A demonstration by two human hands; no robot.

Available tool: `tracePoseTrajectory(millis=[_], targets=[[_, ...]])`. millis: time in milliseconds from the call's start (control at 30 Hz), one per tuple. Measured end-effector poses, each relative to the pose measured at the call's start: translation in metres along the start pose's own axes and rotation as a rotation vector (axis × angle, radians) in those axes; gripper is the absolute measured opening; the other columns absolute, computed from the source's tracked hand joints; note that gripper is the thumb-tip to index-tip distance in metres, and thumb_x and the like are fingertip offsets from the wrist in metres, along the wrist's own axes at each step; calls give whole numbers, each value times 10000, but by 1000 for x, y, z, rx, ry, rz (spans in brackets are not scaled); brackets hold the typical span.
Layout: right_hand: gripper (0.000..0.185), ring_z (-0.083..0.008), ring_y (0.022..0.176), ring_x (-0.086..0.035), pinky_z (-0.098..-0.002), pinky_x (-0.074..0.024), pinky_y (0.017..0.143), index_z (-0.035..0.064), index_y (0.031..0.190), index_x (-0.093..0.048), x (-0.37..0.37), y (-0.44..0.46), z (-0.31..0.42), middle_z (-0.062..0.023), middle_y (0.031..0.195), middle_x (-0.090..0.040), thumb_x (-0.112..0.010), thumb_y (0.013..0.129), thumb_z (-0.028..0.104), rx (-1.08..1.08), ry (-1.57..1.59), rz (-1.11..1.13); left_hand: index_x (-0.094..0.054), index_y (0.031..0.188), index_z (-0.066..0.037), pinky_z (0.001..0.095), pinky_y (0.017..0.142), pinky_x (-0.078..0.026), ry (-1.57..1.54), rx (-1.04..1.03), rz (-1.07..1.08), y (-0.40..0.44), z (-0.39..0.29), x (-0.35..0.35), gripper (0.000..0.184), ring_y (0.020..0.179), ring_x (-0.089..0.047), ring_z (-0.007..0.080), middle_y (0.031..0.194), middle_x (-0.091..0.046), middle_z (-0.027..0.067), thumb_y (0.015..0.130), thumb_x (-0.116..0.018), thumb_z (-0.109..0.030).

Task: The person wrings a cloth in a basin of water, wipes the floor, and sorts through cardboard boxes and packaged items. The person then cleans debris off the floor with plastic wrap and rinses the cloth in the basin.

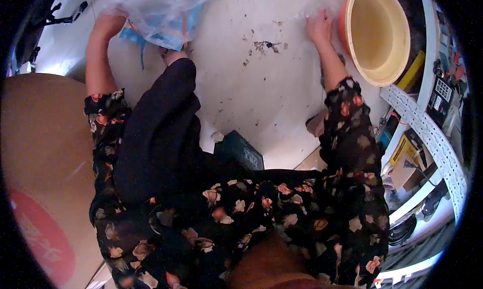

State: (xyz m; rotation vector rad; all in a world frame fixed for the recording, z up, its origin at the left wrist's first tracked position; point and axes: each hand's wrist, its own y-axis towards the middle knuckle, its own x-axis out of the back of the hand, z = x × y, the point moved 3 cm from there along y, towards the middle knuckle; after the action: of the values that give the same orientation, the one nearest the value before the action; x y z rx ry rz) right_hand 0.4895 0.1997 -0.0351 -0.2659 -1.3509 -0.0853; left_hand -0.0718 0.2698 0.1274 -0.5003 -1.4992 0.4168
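A crinkled clear plastic bag (158, 10) with blue parts is at the upper left. My left hand (111, 23) is at its left edge, closed on the plastic; the fingertips are hidden behind it. At the upper right, my right hand (320, 28) is closed in a pinch on a faint piece of clear plastic (308, 13), whose outline is hard to make out. That hand is just left of a round tub (347, 25), orange outside and cream inside, and does not visibly touch it.
Dark crumbs and scraps (269, 45) lie on the pale floor (226, 88) between my arms. A dark green box (239, 151) is close to my body. A brown cardboard box (45, 138) stands at left, and a white perforated metal shelf (432, 133) with tools and boxes at right.
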Motion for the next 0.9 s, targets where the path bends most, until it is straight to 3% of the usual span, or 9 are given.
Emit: tracePoseTrajectory(millis=[133, 233, 333, 367, 467, 567, 700, 767, 900], targets=[[568, -379, 1003, -515, -429, -426, 900, 173, 1403, -372, -22, -22, 23, -193, 1073, -527, -519, 855, 162, 142, -64, 30, -517, 1272, -98, 387, 891, -472, -739, -34, -173, 22, 38, -24, 464, 1066, -592, 256, 1272, -560, 87, 893, -533, -365], [597, -362, 954, -523, -407, -438, 871, 202, 1383, -412, -24, -67, 43, -165, 1021, -524, -513, 815, 48, 416, 102, 79, -444, 1333, -91, 390, 926, -454, -1155, -60, -142, 10, 1, -8, 523, 1111, -568, 247, 1279, -548, 79, 895, -539, -361], [623, -341, 918, -519, -400, -438, 854, 209, 1372, -435, -24, -79, 30, -154, 1018, -525, -500, 792, -9, 512, 409, 127, -428, 1324, -40, 381, 965, -428, -1251, -100, -156, 13, 9, -28, 508, 1139, -551, 251, 1264, -549, 128, 913, -514, -326], [622, -339, 937, -520, -404, -441, 849, 192, 1384, -414, -8, -81, 21, -180, 1045, -525, -519, 798, 12, 364, 504, 205, -441, 1307, -28, 381, 966, -427, -1302, -60, -165, 13, 14, -33, 485, 1130, -555, 253, 1258, -552, 133, 914, -512, -304], [650, -353, 948, -523, -414, -447, 841, 165, 1418, -348, 5, -100, -15, -200, 1073, -518, -532, 808, 38, 20, 255, 53, -485, 1252, -2, 378, 960, -429, -1436, 20, -172, 11, 20, -57, 420, 1103, -564, 254, 1231, -566, 140, 913, -512, -249], [680, -362, 955, -523, -426, -451, 830, 144, 1446, -271, -21, -144, -19, -215, 1080, -508, -537, 826, 61, -5, 89, 187, -537, 1192, 5, 367, 939, -440, -1504, 2, -141, 13, 17, -84, 360, 1078, -570, 245, 1192, -589, 134, 906, -520, -214], [690, -370, 959, -519, -432, -449, 830, 116, 1451, -240, -61, -162, 39, -216, 1090, -500, -536, 830, 60, -206, 376, 241, -578, 1146, 9, 351, 919, -451, -1567, 42, -61, 19, 8, -93, 319, 1057, -576, 234, 1151, -613, 126, 897, -532, -185], [670, -370, 970, -519, -429, -445, 841, 96, 1443, -252, -46, -157, 88, -218, 1092, -499, -528, 833, 60, -235, 449, 310, -578, 1147, 10, 346, 915, -454, -1603, 55, -35, 25, 7, -91, 319, 1051, -578, 231, 1139, -618, 124, 895, -538, -181], [614, -364, 972, -527, -423, -440, 860, 103, 1425, -304, -53, -143, 114, -223, 1098, -501, -502, 845, 65, 39, 408, 180, -567, 1162, 11, 349, 915, -457, -1646, 115, -76, 17, -1, -85, 327, 1041, -582, 236, 1122, -619, 120, 905, -535, -189]])
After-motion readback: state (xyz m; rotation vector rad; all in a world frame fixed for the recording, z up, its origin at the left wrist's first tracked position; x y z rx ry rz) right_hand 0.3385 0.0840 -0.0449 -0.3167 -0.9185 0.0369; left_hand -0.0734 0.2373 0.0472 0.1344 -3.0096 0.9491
